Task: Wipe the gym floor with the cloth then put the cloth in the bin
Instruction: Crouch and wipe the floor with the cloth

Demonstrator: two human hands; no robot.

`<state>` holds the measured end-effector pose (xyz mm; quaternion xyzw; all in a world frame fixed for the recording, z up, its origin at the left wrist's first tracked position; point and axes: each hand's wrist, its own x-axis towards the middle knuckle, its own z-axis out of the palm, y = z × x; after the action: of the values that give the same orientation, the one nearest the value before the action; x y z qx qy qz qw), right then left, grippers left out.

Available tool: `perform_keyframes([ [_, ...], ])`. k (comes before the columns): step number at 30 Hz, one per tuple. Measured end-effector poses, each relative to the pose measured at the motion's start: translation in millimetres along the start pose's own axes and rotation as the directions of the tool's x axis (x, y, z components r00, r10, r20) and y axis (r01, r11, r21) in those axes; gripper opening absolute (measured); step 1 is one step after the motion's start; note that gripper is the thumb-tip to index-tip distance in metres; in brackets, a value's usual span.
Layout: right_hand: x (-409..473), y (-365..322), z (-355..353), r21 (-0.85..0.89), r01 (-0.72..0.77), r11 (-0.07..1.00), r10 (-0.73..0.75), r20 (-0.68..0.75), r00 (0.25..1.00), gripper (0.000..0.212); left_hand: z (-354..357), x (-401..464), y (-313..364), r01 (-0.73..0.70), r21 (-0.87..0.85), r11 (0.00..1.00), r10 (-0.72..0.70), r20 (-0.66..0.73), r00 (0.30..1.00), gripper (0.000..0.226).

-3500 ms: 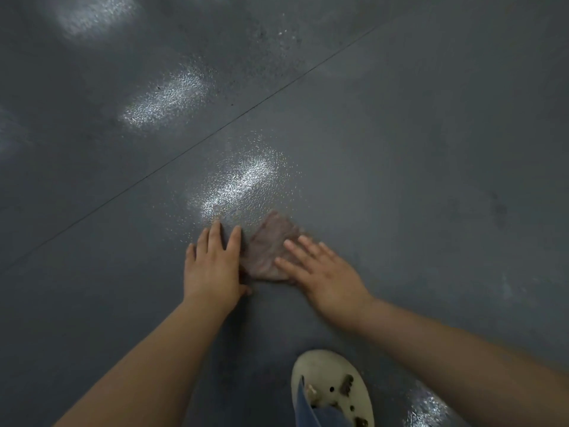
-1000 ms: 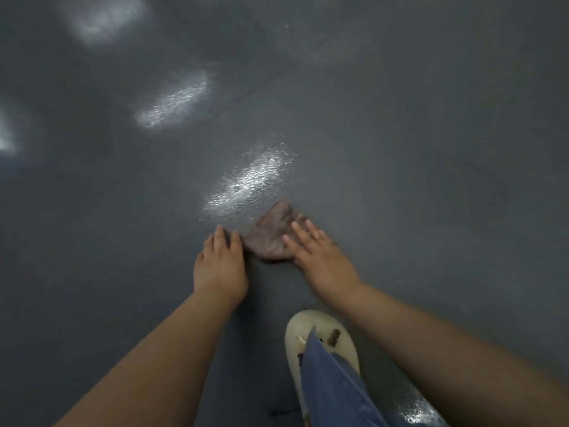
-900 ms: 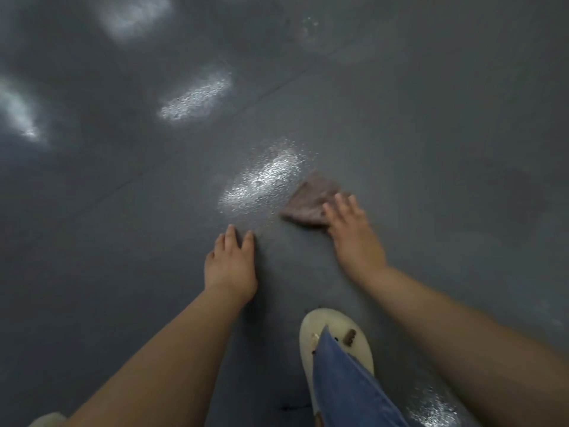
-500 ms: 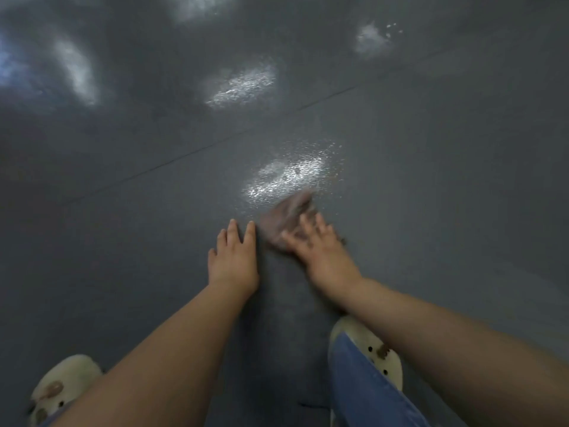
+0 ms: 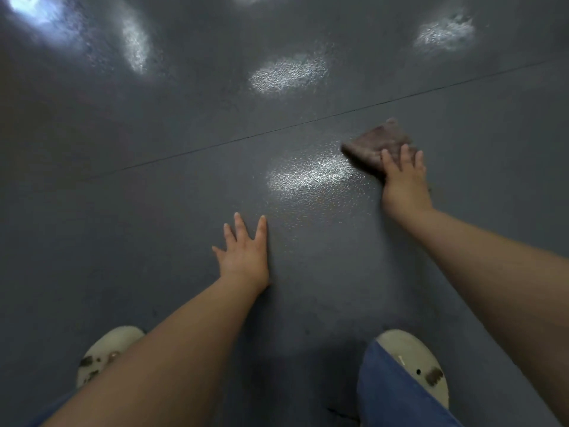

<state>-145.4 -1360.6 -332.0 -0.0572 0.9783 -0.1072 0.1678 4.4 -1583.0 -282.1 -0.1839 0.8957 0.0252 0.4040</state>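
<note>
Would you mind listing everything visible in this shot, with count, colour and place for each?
cloth: one, brownish, flat on the floor at upper right, under the right hand's fingers.
gym floor: one, dark grey, textured and glossy, fills the view.
floor seam: one, thin dark line, running across the middle, rising toward the right.
light reflections: several, white patches, across the top and one at centre.
shoes: two, cream with dark marks, bottom left and bottom right.
trouser leg: blue, bottom right, over the right shoe.
left hand: one, fingers spread, flat on the floor at centre.
right hand: one, straight fingers pressing on the cloth.
</note>
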Motion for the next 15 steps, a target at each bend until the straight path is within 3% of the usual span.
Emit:
perform_keyframes([
  [3,10.1,-35.1,1.9,0.067,0.001,0.998,-0.006,0.071,0.997,0.072,-0.9,-0.7,-4.3,0.041,-0.018,0.999,-0.041,0.014,0.999,0.11],
  [6,-10.3,-75.9,9.3,0.055,0.244,0.968,-0.25,0.159,0.955,0.067,-1.0,-0.5,-12.0,0.073,-0.027,0.997,-0.072,0.033,0.997,0.113],
  [11,-92.3,-117.0,51.5,0.026,0.61,0.792,-0.576,0.362,0.733,0.05,3.7,0.9,-29.3,0.147,-0.018,0.989,-0.147,0.028,0.989,0.118],
  [15,-114.5,-104.3,66.4,-0.05,0.846,0.53,-0.799,0.304,0.519,0.044,8.2,4.3,-46.0,0.158,-0.049,0.986,-0.155,0.048,0.987,0.118],
])
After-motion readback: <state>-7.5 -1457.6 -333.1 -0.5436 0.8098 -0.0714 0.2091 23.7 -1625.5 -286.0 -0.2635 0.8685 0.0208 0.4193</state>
